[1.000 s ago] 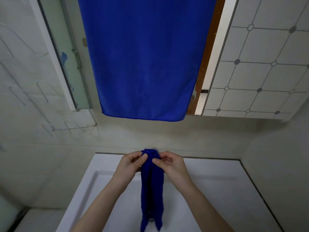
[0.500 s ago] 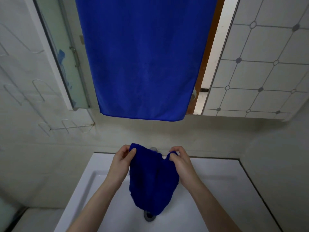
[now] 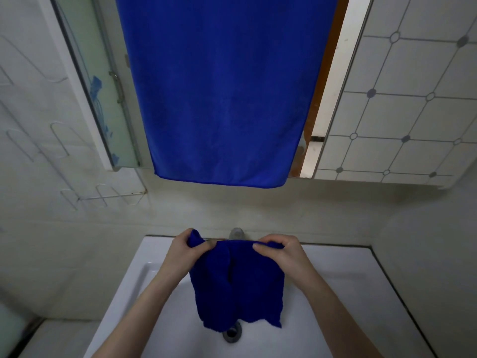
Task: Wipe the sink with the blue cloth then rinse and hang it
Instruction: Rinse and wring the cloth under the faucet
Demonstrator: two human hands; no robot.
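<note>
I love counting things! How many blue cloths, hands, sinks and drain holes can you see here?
Blue cloths: 2, the small cloth held up over the sink and the big towel hanging above
Hands: 2, the left hand and the right hand
Sinks: 1, the sink
Drain holes: 1, the drain
Total: 6

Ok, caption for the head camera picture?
Left hand and right hand pinch a blue cloth above the sink, under a hanging towel.

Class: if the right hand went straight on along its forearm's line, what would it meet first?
The right hand would probably meet the beige wall, just right of the grey metal tap; depth is unclear.
</note>
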